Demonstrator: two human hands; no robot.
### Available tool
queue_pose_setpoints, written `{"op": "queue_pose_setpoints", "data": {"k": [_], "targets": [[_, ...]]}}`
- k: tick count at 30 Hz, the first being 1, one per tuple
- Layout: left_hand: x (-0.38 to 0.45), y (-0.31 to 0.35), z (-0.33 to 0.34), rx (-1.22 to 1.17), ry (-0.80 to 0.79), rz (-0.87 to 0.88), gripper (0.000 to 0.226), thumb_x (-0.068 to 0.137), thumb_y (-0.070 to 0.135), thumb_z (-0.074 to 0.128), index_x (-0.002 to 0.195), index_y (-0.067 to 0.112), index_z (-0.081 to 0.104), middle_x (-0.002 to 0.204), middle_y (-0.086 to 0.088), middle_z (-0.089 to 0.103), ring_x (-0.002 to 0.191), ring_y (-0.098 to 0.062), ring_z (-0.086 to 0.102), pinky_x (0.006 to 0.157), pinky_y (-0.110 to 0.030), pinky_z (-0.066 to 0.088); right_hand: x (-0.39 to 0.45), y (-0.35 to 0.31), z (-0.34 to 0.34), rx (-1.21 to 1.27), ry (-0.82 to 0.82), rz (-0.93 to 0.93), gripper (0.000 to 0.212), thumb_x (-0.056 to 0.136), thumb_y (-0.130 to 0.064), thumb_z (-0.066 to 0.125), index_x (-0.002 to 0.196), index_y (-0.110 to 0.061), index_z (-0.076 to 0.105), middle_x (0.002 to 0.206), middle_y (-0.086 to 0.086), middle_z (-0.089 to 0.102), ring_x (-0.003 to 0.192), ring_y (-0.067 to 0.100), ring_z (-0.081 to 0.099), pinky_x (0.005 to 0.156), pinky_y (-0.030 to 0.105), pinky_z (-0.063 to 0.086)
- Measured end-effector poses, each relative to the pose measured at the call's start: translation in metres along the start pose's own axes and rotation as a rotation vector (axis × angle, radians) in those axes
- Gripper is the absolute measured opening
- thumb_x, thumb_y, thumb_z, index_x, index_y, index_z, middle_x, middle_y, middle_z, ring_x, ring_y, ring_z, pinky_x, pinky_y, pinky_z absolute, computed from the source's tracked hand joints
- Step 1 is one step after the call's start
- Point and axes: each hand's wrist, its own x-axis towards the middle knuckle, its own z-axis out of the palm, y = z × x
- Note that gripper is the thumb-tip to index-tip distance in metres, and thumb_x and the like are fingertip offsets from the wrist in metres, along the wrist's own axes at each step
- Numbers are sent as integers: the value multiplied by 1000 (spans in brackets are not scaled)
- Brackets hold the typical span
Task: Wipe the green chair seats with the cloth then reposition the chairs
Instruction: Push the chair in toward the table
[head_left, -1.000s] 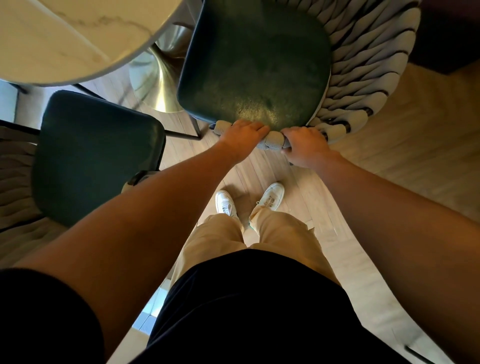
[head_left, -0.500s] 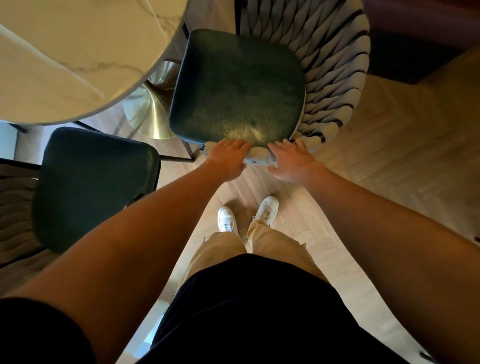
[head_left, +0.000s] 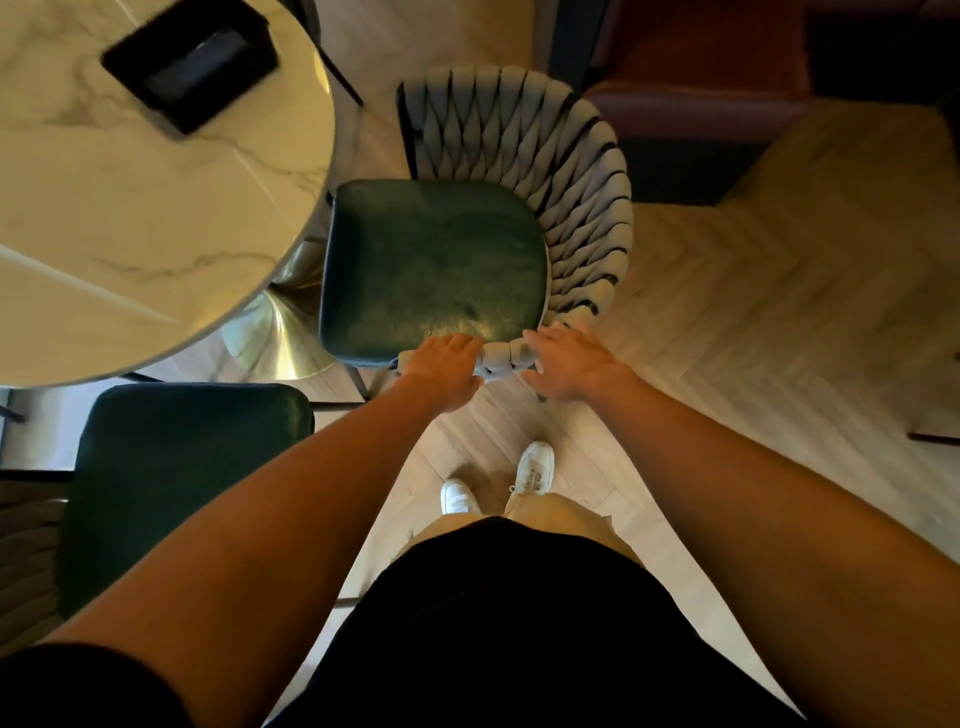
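Note:
A green chair seat (head_left: 431, 270) with a woven grey back (head_left: 571, 197) stands in front of me, beside the round marble table (head_left: 130, 208). My left hand (head_left: 444, 371) lies over the near end of the woven rim, fingers laid flat toward the seat edge. Just to the right, my right hand (head_left: 571, 364) touches the same rim with its fingers straight and spread. A second green chair seat (head_left: 182, 483) sits at the lower left, partly under my left arm. No cloth is in view.
A black flat object (head_left: 189, 62) lies on the table, whose gold pedestal base (head_left: 280, 338) stands left of the chair. A dark red upholstered seat (head_left: 701, 67) is behind the chair. My white shoes (head_left: 535, 470) stand on pale herringbone floor (head_left: 753, 312).
The chair has slid away from me toward the table. Both hands, which gripped the woven rim a second ago, have loosened, and the fingers now lie straight on it.

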Motion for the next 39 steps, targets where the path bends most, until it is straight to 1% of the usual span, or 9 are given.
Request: {"op": "queue_pose_setpoints", "data": {"k": [5, 8, 10, 14, 17, 20, 31, 36, 39], "targets": [[9, 11, -16, 8, -23, 46, 50, 101, 42, 57, 144, 22, 44, 150, -4, 49, 133, -29, 51, 115, -48, 39, -8, 2, -4, 32, 39, 44, 65, 99, -47, 49, 156, -21, 32, 158, 6, 39, 145, 28, 34, 120, 48, 22], [22, 21, -25, -3, -33, 77, 50, 101, 41, 57, 144, 20, 44, 147, -6, 52, 129, -29, 53, 112, -48, 42, -6, 14, -11, 65, 51, 75, 58, 95, -45, 51, 147, -22, 43, 146, 5, 51, 133, 27, 44, 111, 48, 33], [33, 26, -30, 4, -44, 86, 50, 101, 42, 57, 144, 20, 43, 147, -6, 52, 129, -29, 53, 111, -47, 42, -2, 26, -15, 66, 51, 82, 57, 93, -48, 51, 144, -23, 46, 145, 4, 52, 131, 27, 46, 109, 47, 37], [60, 38, -36, 31, -77, 78, 55, 103, 44, 51, 150, 20, 37, 155, -7, 44, 138, -30, 46, 114, -45, 38, 10, 58, -27, 95, 33, 98, 55, 96, -48, 50, 145, -23, 46, 146, 4, 52, 133, 28, 46, 111, 50, 33], [85, 51, -38, 56, -125, 43, 62, 101, 53, 50, 152, 20, 36, 157, -7, 42, 140, -30, 43, 115, -44, 35, 28, 90, -40, 129, 40, 74, 41, 98, -40, 47, 135, -23, 51, 143, 6, 54, 130, 29, 47, 108, 51, 33], [120, 66, -43, 13, -154, 4, 58, 104, 48, 47, 153, 19, 34, 157, -8, 41, 141, -31, 42, 116, -45, 34, 50, 126, -57, 134, 16, 28, 51, 97, -43, 50, 144, -23, 45, 150, 7, 47, 137, 30, 42, 111, 51, 32], [263, 150, -79, -276, -191, -327, 62, 103, 46, 48, 156, 19, 30, 155, -13, 43, 136, -35, 47, 113, -51, 41, 134, 270, -139, 116, -92, -163, 59, 100, -41, 49, 153, -18, 36, 157, 6, 38, 143, 28, 34, 119, 48, 23], [292, 165, -97, -402, -137, -467, 63, 102, 45, 50, 157, 21, 31, 157, -10, 40, 141, -33, 43, 115, -53, 39, 159, 303, -177, 104, -105, -251, 65, 100, -40, 52, 157, -22, 28, 160, 5, 35, 148, 26, 29, 122, 48, 19], [302, 163, -109, -437, -91, -536, 62, 104, 43, 50, 158, 21, 30, 159, -10, 39, 142, -33, 42, 114, -50, 38, 180, 308, -196, 78, -118, -311, 58, 100, -39, 54, 152, -20, 37, 154, 6, 42, 145, 27, 33, 120, 49, 21]]}}
